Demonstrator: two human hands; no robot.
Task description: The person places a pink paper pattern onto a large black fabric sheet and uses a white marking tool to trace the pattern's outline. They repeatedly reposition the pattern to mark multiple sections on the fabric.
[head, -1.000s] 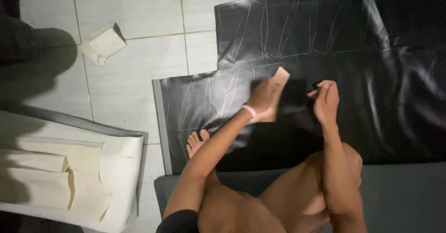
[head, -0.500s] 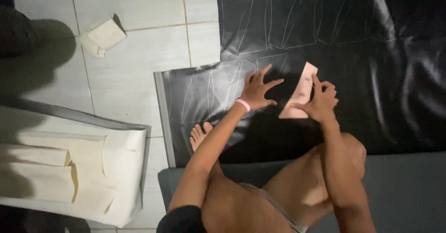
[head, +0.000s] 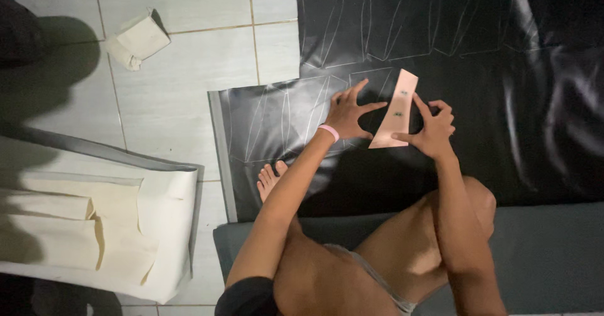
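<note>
A pink wedge-shaped paper template (head: 394, 109) lies on a black glossy sheet (head: 522, 95) spread on the floor, marked with several chalk outlines. My right hand (head: 431, 127) pinches the template along its right edge. My left hand (head: 349, 109), a pink band on its wrist, rests flat on the sheet with fingers spread, its thumb and forefinger close to the template's left edge. Whether they touch it is unclear.
White floor tiles (head: 182, 83) lie to the left, with a crumpled cream paper piece (head: 137, 40) on them. A stack of cream-coloured sheets (head: 94, 228) sits at lower left. My bare foot (head: 269, 180) and knees rest on a grey mat (head: 553, 259).
The template went from my left hand to my right hand, then shifted a little left on the sheet. My left hand opened and spread flat beside it.
</note>
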